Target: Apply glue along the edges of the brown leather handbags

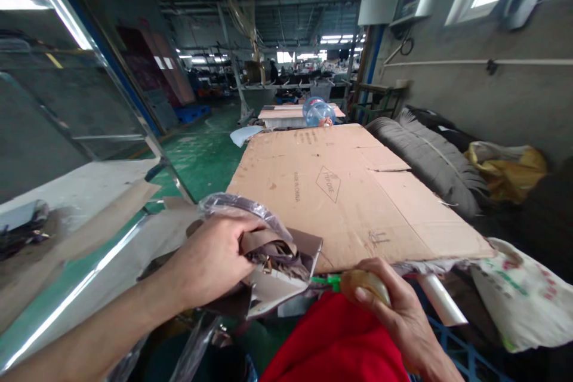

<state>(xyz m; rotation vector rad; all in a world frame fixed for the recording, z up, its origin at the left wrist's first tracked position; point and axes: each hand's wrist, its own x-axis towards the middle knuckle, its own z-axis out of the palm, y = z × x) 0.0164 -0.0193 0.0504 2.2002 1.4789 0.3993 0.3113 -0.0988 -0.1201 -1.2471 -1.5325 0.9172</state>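
Observation:
My left hand [210, 262] is closed on a bundle of brown fabric strips [273, 250]. The bundle lies in a small open carton [277, 292] with dark brown and white sides. Clear plastic wrap [242, 206] curves behind my knuckles. Right of the carton, my right hand [389, 298] is closed round a yellowish-tan rounded handle [364, 286]. From the handle a green piece [329, 280] points left to the carton's edge; whether it touches cannot be made out. Beyond both hands lies a large flat cardboard sheet [277, 155] with printed marks.
A blue water jug [319, 112] lies at the sheet's far end. Grey bundled fabric [425, 155], a yellow bag [508, 170] and a white printed sack [521, 295] sit along the right. A metal frame [134, 113] stands left, beside the green floor [201, 149].

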